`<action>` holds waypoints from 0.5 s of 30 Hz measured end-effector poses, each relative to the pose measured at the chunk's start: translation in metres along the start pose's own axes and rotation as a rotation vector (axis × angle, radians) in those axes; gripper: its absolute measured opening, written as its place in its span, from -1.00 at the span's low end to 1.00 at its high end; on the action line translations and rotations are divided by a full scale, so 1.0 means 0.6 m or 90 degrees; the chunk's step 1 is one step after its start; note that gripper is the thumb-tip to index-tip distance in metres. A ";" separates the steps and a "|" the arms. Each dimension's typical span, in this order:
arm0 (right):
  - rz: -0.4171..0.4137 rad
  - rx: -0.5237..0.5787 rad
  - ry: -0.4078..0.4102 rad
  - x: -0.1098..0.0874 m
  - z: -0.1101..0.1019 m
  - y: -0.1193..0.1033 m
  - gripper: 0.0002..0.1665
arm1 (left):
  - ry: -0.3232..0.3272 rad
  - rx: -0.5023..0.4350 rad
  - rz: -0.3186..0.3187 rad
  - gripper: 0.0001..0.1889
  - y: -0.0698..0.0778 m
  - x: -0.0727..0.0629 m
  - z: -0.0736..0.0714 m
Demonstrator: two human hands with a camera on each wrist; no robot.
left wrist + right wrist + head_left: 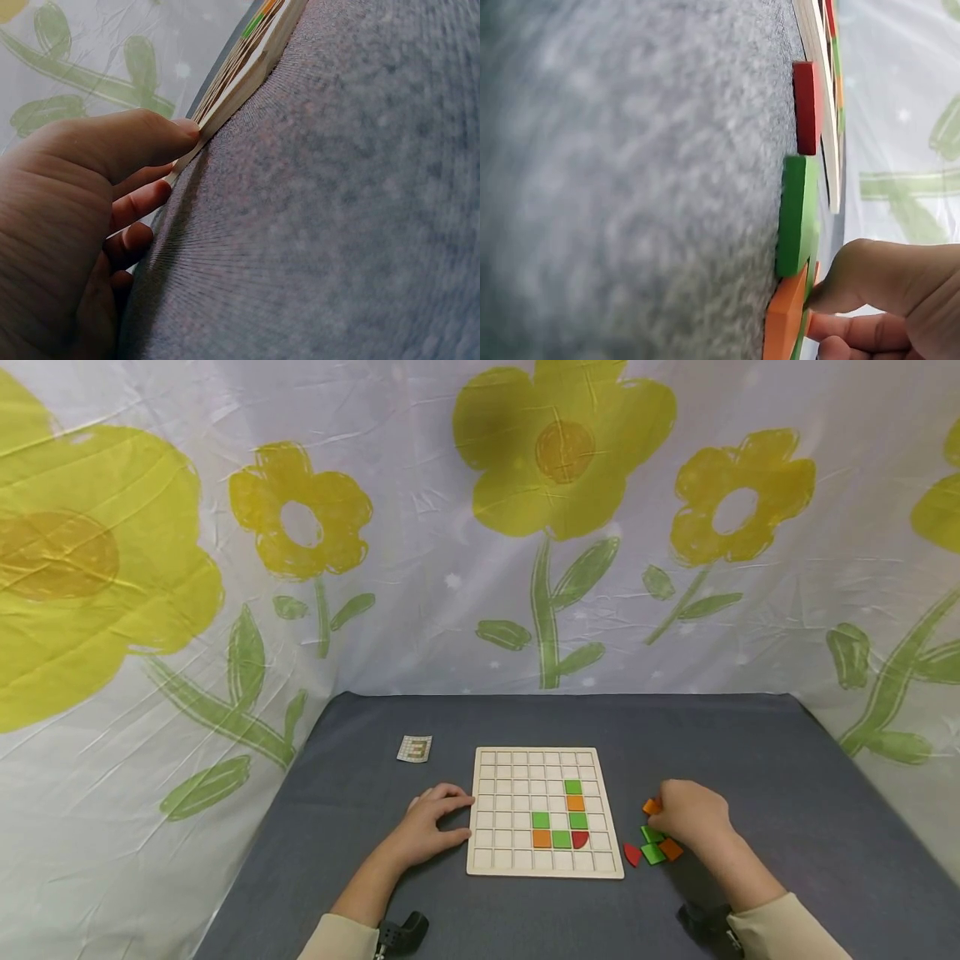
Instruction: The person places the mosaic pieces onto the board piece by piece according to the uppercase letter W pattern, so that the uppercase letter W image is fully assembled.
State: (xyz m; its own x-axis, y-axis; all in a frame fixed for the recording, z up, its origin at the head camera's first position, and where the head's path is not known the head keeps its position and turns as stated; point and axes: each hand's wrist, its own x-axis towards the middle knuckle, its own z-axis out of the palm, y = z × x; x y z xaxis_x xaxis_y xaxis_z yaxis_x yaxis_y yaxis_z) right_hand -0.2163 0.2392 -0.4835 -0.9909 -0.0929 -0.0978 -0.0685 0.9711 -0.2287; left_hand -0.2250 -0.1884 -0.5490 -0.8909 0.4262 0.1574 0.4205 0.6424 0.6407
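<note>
A wooden grid board (491,858) lies flat on the table, with green, orange and red pieces in some of its squares. My left hand (429,828) touches the board's left edge with thumb and fingertips, its fingers loosely bent. To the right of the board lies a small pile of loose pieces: a red quarter-round piece (632,855), green tiles (652,853) and orange tiles (671,849). Over the far side of this pile is my right hand (693,814), fingers curled down beside an orange tile (650,807). Its fingertips are partly hidden, so a grip is unclear.
A small printed card (414,748) lies beyond my left hand, left of the board. Dark grey cloth (547,918) covers the table. Behind it hangs a white curtain (420,610) printed with yellow flowers.
</note>
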 end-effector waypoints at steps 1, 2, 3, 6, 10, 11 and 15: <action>-0.004 -0.005 0.001 0.001 0.000 -0.001 -0.61 | 0.000 -0.002 0.000 -0.50 -0.001 0.000 0.000; -0.009 -0.010 0.002 0.002 0.001 -0.001 -0.62 | -0.001 -0.004 0.000 -0.50 -0.001 0.000 0.000; -0.014 -0.015 0.004 0.004 0.002 -0.001 -0.64 | -0.001 -0.005 0.001 -0.50 -0.002 0.001 0.000; -0.025 -0.022 0.012 0.007 0.005 -0.001 -0.67 | -0.002 -0.006 0.003 -0.50 -0.004 0.001 0.001; -0.039 -0.023 0.026 0.008 0.008 0.000 -0.67 | -0.002 -0.005 0.004 -0.50 -0.004 0.001 0.001; -0.043 -0.021 0.029 0.008 0.008 0.000 -0.67 | -0.002 -0.004 0.004 -0.50 -0.003 0.001 0.001; -0.061 -0.016 0.037 0.008 0.002 -0.004 -0.70 | -0.002 -0.004 0.003 -0.50 -0.001 0.000 0.000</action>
State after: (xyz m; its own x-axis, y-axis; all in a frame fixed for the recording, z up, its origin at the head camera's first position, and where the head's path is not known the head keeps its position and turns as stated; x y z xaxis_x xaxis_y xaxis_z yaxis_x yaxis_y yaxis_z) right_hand -0.2208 0.2358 -0.4846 -0.9846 -0.1739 -0.0193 -0.1661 0.9636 -0.2097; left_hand -0.2251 -0.1887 -0.5496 -0.8886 0.4308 0.1575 0.4230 0.6369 0.6445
